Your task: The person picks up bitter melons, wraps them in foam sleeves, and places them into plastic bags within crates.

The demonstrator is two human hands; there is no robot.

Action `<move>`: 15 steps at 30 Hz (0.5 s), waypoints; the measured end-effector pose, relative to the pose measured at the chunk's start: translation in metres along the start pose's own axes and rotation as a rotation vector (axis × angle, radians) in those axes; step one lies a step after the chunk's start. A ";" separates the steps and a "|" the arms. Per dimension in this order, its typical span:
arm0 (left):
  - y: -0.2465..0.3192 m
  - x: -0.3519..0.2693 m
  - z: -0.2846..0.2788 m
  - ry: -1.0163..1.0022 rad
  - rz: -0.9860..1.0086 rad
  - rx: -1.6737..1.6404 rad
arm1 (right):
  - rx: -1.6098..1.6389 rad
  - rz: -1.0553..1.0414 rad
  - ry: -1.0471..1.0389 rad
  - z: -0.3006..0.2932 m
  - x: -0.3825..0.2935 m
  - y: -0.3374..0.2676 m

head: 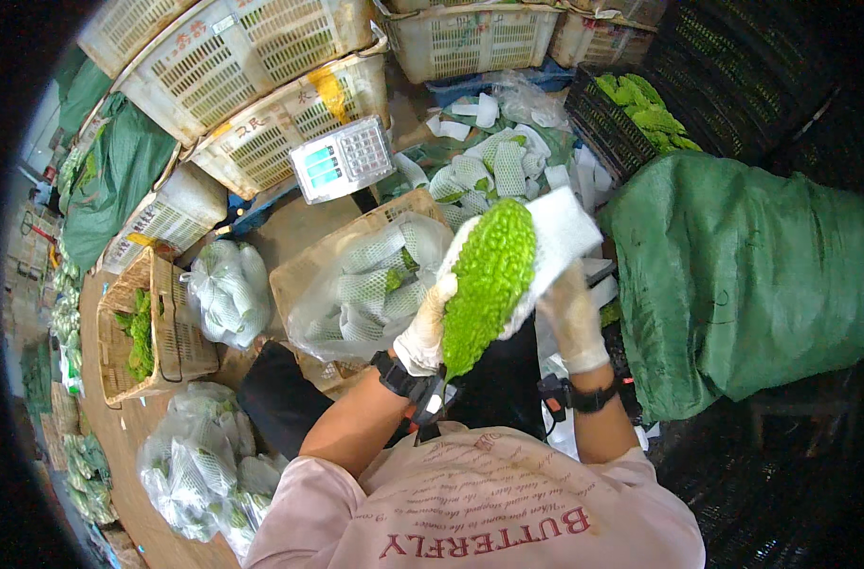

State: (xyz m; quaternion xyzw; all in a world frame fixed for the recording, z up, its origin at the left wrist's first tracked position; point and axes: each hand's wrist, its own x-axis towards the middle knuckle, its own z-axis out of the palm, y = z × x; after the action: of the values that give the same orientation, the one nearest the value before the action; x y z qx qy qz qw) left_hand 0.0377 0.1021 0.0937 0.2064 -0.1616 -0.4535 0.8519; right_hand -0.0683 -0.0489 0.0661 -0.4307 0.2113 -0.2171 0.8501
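My left hand [429, 320], in a pale glove, holds a green bitter melon [492, 277] upright at a slant. A white foam sheet [561, 231] lies against the melon's right side. My right hand [570, 313], gloved and slightly blurred, is just below the foam sheet; its fingertips are partly hidden, and I cannot tell whether they touch the sheet. Left of my hands, an open clear plastic bag [318, 313] of bitter melons in white foam netting rests in a tan crate [297, 274]. More net-wrapped melons [508, 167] lie in a heap beyond my hands.
A digital scale display [343, 158] stands behind the crate. Stacked plastic crates [261, 67] rise at the back. Filled bags [229, 291] and a basket of bitter melons [183, 348] stand at left. A green woven sheet [744, 284] and a black crate of melons [599, 117] are at right.
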 end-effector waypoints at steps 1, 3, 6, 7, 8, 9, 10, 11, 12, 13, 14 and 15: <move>-0.004 -0.007 -0.005 0.022 -0.108 -0.077 | -0.278 -0.093 -0.243 -0.008 0.007 0.016; -0.008 -0.014 -0.008 0.047 -0.221 -0.168 | -0.453 -0.199 -0.487 -0.013 0.015 0.035; -0.001 -0.023 -0.005 -0.040 -0.366 -0.165 | 0.078 0.098 -0.594 -0.007 0.019 0.041; 0.002 -0.027 -0.003 -0.029 -0.360 -0.170 | 0.471 0.289 -0.632 -0.009 0.020 0.040; 0.004 -0.030 -0.003 -0.050 -0.385 -0.093 | 0.558 0.416 -0.560 -0.015 0.022 0.039; 0.008 -0.033 -0.003 -0.069 -0.406 -0.014 | 0.648 0.535 -0.473 -0.020 0.024 0.039; 0.012 -0.034 -0.001 -0.132 -0.362 0.035 | 0.733 0.770 -0.607 -0.007 0.022 0.024; 0.014 -0.041 -0.001 -0.114 -0.382 0.076 | 0.689 0.890 -0.486 -0.006 0.015 0.021; 0.020 -0.045 0.001 -0.155 -0.402 0.139 | 0.651 1.001 -0.358 -0.005 0.008 0.016; 0.025 -0.050 0.001 -0.193 -0.419 0.203 | 0.238 0.539 -0.407 -0.004 -0.005 0.007; 0.026 -0.056 -0.006 -0.203 -0.434 0.224 | 0.072 0.420 -0.504 -0.015 0.005 0.008; 0.023 -0.058 -0.017 -0.198 -0.428 0.225 | -0.094 0.285 -0.584 -0.024 0.015 0.009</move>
State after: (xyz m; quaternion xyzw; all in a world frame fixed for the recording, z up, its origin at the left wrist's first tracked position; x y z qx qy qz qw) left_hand 0.0302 0.1659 0.0854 0.2841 -0.2463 -0.6204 0.6883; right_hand -0.0679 -0.0677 0.0431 -0.4796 0.0264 0.0468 0.8759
